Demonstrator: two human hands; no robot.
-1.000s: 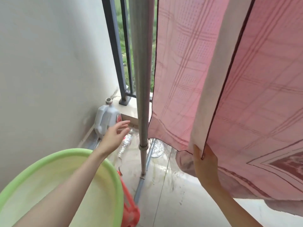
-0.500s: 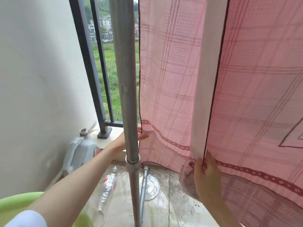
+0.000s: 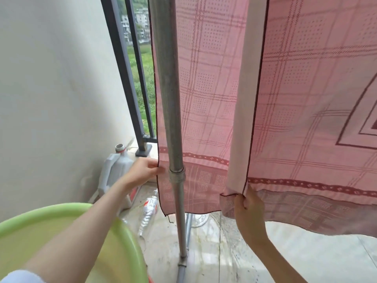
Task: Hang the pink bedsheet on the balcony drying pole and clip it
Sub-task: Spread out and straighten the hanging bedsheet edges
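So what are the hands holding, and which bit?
Both hold the pink bedsheet. The left hand pinches the far layer's side edge; the right hand pinches the near layer's bottom corner.

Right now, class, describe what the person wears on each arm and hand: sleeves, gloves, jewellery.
Both hands, the left hand and the right hand, are bare: no gloves, rings or watch show. The forearms are uncovered too. A white sleeve edge shows on the left arm; the right arm shows none.
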